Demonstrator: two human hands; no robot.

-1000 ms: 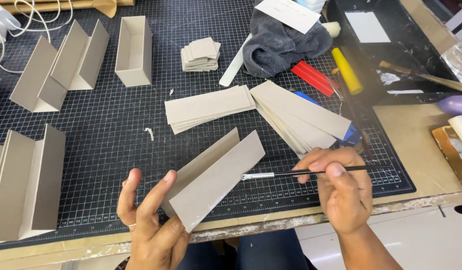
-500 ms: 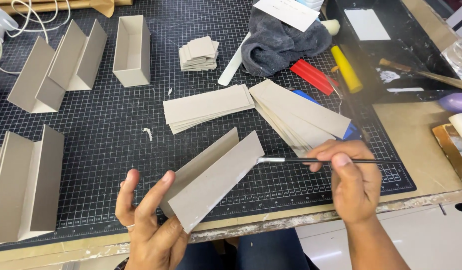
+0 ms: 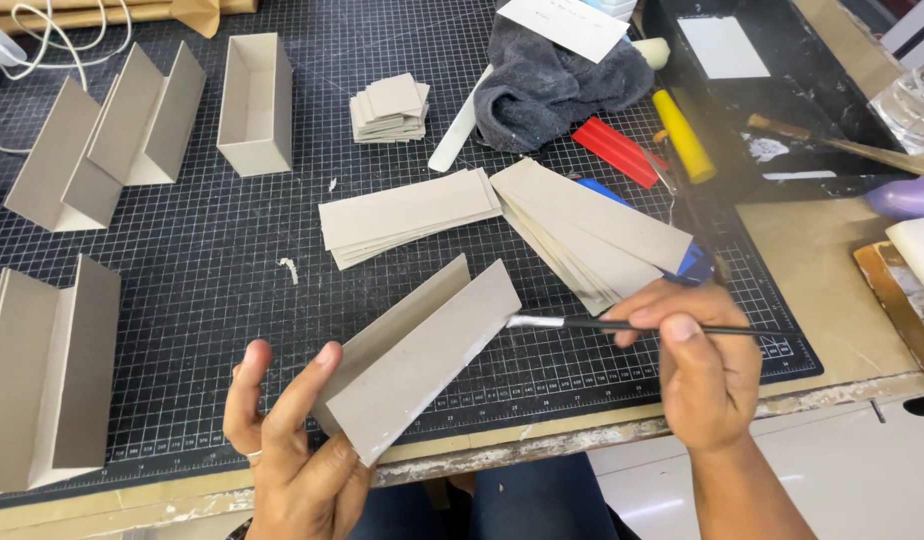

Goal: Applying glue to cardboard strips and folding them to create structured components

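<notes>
1. The left hand holds a folded grey cardboard piece from below, fingers spread and pressed against its underside, thumb raised on the left.
2. The cardboard piece forms a long V-shaped trough, two flat panels meeting along a crease; it is tilted, lower end in the left hand and upper end pointing up and to the right, above the near edge of the black gridded cutting mat.
3. The right hand is closed around a thin black-handled brush, held nearly level, with its metal ferrule and tip touching the upper right edge of the cardboard piece.
4. A pale shiny streak runs along the lower edge of the near panel.
5. Just beyond the hands, two fanned stacks of grey cardboard strips lie on the mat; the right stack partly covers a blue object.
6. Farther back sit a small pile of cardboard squares, an open rectangular cardboard box and a dark grey cloth.
7. Folded cardboard shapes stand at the far left, and another at the near left.
8. A red tool and a yellow-handled tool lie right of the cloth.
9. The mat rests on a worn worktop.
</notes>
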